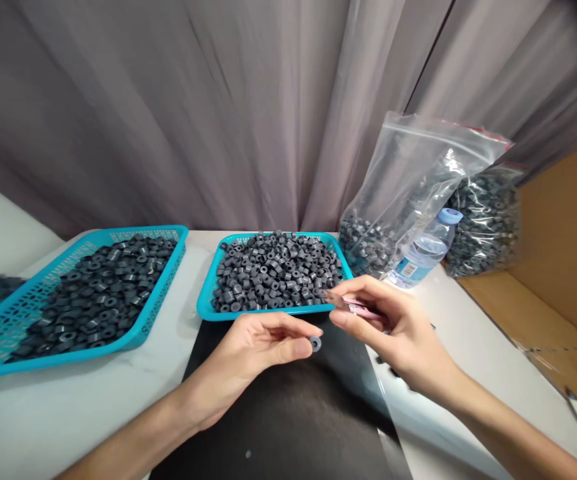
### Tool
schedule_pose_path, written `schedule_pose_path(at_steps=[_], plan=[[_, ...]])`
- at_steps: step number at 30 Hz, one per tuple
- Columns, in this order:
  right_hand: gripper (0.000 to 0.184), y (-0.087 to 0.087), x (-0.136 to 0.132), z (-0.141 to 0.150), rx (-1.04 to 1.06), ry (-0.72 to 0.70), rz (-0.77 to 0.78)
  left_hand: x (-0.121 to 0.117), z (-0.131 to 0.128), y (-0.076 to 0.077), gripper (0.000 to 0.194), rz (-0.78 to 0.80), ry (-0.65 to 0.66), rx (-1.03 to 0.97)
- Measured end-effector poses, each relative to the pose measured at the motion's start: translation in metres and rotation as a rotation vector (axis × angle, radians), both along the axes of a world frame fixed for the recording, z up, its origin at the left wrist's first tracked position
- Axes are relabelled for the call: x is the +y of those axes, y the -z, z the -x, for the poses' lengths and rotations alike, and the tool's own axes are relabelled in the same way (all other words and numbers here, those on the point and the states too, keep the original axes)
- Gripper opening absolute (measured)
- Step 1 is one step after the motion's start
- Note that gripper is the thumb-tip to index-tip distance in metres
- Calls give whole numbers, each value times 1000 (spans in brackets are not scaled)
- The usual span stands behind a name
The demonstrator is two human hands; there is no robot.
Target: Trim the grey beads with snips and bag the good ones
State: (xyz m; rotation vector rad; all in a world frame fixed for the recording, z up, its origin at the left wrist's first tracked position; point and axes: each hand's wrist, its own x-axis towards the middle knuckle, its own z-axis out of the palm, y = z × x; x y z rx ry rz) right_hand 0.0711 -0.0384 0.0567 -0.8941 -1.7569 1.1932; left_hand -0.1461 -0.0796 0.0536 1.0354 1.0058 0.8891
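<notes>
Between the thumb and fingertips of my left hand (268,343) is a small grey ring-shaped piece (315,344), its hole turned toward me. My right hand (393,327) is closed on a small pink tool (361,309) with a thin shiny end pointing left; its exact kind does not show. That end is a little above the grey piece, apart from it. Both hands hover over a black mat (288,427), in front of a blue basket (273,311) heaped with similar grey ring pieces (278,270).
At the left stands another blue basket (141,337) of grey rings. Behind my right hand are an upright clear zip bag (398,173) partly filled with rings, a water bottle (426,250) and a fuller bag (486,223). Cardboard (568,247) borders the right side; a grey curtain (193,113) hangs behind.
</notes>
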Motion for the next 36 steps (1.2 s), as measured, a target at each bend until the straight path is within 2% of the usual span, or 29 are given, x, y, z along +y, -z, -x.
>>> schedule_pose_path(at_steps=[12, 19, 22, 25, 28, 33, 36], plan=[[20, 3, -4, 4, -7, -129, 21, -1, -2, -1, 14, -73, 40, -105], [18, 5, -4, 3, -26, -89, -35, -2, -2, -1, 13, -69, 22, -81], [17, 6, -3, -1, -82, -9, -169, -3, -1, -2, 10, -52, -17, -55], [31, 7, -1, -7, -174, 43, -440, -3, 0, -3, 9, -56, -70, -38], [41, 7, 1, -10, -223, 25, -667, -3, 0, -3, 8, -65, -108, -49], [44, 11, 2, -10, -227, -37, -759, -4, 0, -3, 7, -55, -166, -85], [44, 15, 0, -9, -252, -24, -861, -5, 1, -3, 7, -71, -176, -90]])
